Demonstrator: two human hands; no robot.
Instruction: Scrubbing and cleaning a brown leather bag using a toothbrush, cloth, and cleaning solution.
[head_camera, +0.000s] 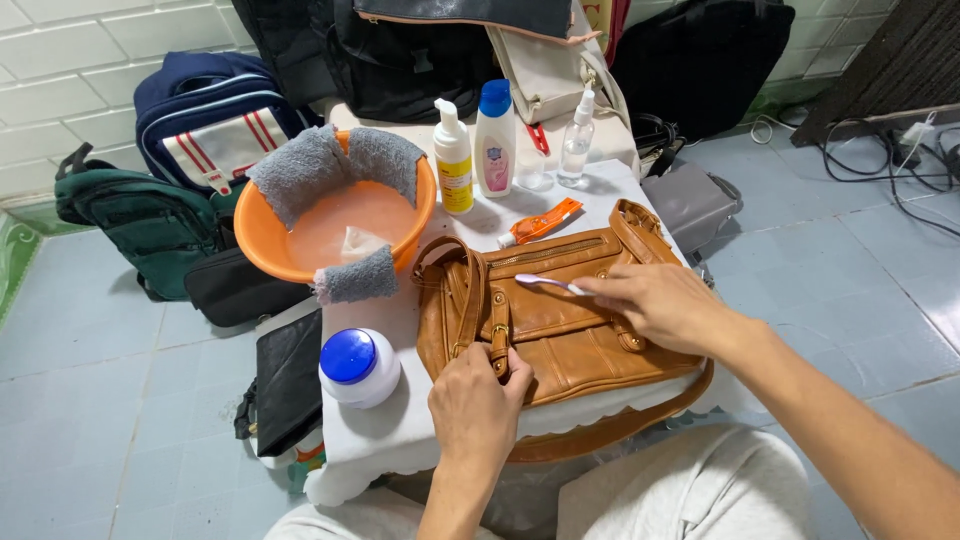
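Observation:
A tan leather handbag (560, 325) lies flat on a small white table (400, 430) in front of me. My left hand (478, 400) presses down on the bag's front buckle strap near its lower edge. My right hand (655, 300) grips a white and purple toothbrush (548, 284), its head resting on the bag's upper front panel just below the zipper.
An orange basin (290, 255) with cloudy water and grey cloths draped on its rim stands at the table's left. A white jar with a blue lid (357, 365), pump bottles (453, 158), a spray bottle (576, 140) and an orange tube (540, 222) share the table. Backpacks and bags crowd the tiled floor.

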